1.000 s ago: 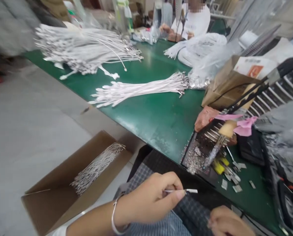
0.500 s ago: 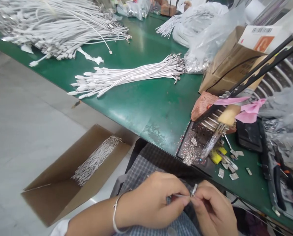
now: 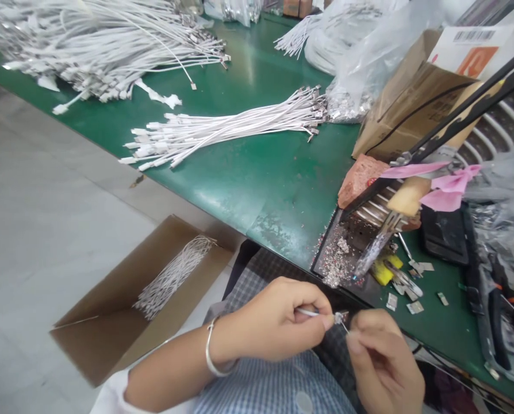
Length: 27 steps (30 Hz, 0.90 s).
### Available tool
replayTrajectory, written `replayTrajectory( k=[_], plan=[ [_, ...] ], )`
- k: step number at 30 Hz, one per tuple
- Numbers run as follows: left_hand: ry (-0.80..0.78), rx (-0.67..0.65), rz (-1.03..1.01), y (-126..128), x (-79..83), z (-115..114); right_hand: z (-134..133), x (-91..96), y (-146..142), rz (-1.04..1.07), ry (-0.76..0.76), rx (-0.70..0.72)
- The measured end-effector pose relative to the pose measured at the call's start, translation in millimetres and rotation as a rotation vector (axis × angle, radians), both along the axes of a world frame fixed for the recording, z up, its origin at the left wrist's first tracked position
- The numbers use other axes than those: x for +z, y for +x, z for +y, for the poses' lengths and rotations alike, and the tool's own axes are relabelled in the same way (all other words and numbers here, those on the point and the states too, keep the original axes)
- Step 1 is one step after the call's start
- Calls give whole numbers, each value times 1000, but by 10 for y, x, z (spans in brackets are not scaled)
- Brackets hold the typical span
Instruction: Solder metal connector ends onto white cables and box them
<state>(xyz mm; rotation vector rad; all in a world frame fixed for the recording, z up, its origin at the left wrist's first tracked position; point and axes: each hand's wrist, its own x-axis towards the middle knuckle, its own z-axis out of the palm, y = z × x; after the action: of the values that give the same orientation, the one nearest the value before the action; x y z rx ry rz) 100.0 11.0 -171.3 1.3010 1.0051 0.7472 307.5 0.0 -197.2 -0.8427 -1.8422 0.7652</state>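
My left hand (image 3: 278, 319), with a bracelet at the wrist, is closed in a pinch on a thin white cable (image 3: 307, 312). Just beyond its fingertips, a small metal connector (image 3: 340, 317) shows at the cable's end. To the right, my right hand (image 3: 384, 356) is pinched shut on a thin light strand (image 3: 345, 328) that runs up to the connector; its exact kind is too small to tell. Both hands are above my lap, close to the table's front edge. A bundle of white cables (image 3: 240, 123) lies on the green table (image 3: 222, 190) ahead.
A larger heap of white cables (image 3: 97, 52) covers the far left. On the floor stands a cardboard box (image 3: 106, 287) with cables inside. At right are a wooden-handled soldering iron (image 3: 390, 224), a tray of solder bits (image 3: 337, 267), loose connectors (image 3: 414, 307) and a paper bag (image 3: 406, 109).
Both hands have risen slightly toward the table edge. The connector now shows past my left fingertips, and my right fingers have drawn a little away from it. The view has shifted slightly.
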Motion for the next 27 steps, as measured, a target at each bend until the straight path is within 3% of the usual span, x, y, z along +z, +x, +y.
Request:
replayTrajectory(
  k=[17,27],
  plan=[
    [-304,46,-58,54,119,346,238,100,-12,-151,86,-115],
    [-295,96,-56,108,250,426,278,134,-20,-137,74,-168]
  ],
)
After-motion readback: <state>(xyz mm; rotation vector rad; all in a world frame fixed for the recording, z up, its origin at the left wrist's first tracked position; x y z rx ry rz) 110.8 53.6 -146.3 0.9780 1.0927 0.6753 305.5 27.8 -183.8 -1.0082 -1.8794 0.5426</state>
